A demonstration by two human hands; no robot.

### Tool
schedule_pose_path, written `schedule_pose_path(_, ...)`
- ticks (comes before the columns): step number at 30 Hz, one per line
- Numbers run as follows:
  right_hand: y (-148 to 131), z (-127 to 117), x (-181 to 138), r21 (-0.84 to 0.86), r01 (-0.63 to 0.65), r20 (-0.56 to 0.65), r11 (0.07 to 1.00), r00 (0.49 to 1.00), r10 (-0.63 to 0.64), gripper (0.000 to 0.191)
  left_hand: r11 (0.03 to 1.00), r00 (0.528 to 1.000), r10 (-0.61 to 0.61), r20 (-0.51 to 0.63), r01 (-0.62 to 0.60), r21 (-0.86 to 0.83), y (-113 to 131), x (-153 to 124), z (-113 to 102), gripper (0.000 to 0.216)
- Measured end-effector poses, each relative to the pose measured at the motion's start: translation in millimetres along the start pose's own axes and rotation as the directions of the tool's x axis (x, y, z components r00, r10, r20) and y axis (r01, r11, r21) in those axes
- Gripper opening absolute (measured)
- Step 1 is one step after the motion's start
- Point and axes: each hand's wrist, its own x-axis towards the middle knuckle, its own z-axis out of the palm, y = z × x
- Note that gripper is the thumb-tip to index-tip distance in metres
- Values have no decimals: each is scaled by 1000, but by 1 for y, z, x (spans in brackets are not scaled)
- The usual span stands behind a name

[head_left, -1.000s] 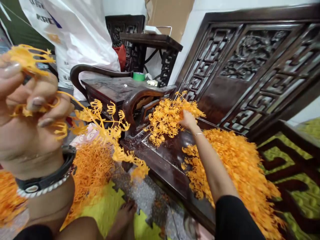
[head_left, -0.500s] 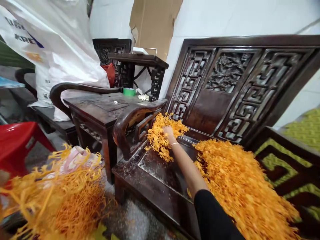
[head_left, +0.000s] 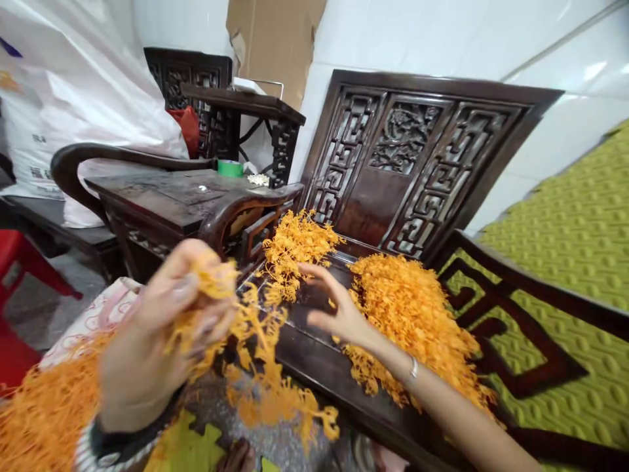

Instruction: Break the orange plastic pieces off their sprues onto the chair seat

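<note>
My left hand [head_left: 147, 341], blurred by motion, is closed round a bunch of orange plastic strands [head_left: 265, 373]; thin, curly-ended pieces dangle from it to the right. Over the dark wooden bench [head_left: 314, 357] my right hand [head_left: 339, 311] hangs with fingers apart and nothing between them. Its fingertips are close to a small pile of orange pieces [head_left: 302, 239] at the bench's left armrest. A larger orange heap [head_left: 407, 301] covers the right part of the seat, beside my right forearm. At lower left lies another mass of orange strands [head_left: 54, 400].
A dark side table [head_left: 147, 196] with green tape [head_left: 230, 168] stands left of the bench. White sacks [head_left: 98, 85] lean behind it. A red stool [head_left: 24, 288] and a patterned cloth bag [head_left: 93, 321] are at left. Yellow-green matting [head_left: 565, 216] is at right.
My right hand has drawn back from the small pile and its fingers have spread. My left hand has come into view with the orange strands. The camera has turned to the right.
</note>
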Motion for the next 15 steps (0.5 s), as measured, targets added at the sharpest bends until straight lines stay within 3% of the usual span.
schedule_pose_path(1,-19,9,-15,138,-29,74,990,997,19,84,997,998,-38,57,42,-65,-4,2,16,20)
schedule_pose_path(3,-53,26,-41,376,-132,199,917,978,59,91,985,983,-109,147,127,-119,-12,-1,40,18)
schedule_pose_path(5,-77,36,-61,501,-261,295,825,948,120,62,983,973,-156,172,170,-71,-18,-7,50,17)
schedule_pose_path(7,-93,38,-78,496,-346,306,796,928,213,28,990,982,-140,129,136,36,-17,-11,51,18)
schedule_pose_path(10,-105,26,-101,409,-380,86,830,921,379,21,965,998,21,60,-36,261,-10,-15,46,15)
schedule_pose_path(12,-110,15,-112,404,-386,-96,829,883,459,24,904,995,77,70,-99,417,-7,-20,43,16)
schedule_pose_path(15,-118,8,-123,473,-376,-247,797,812,529,25,761,984,64,167,-157,630,-16,-33,48,47)
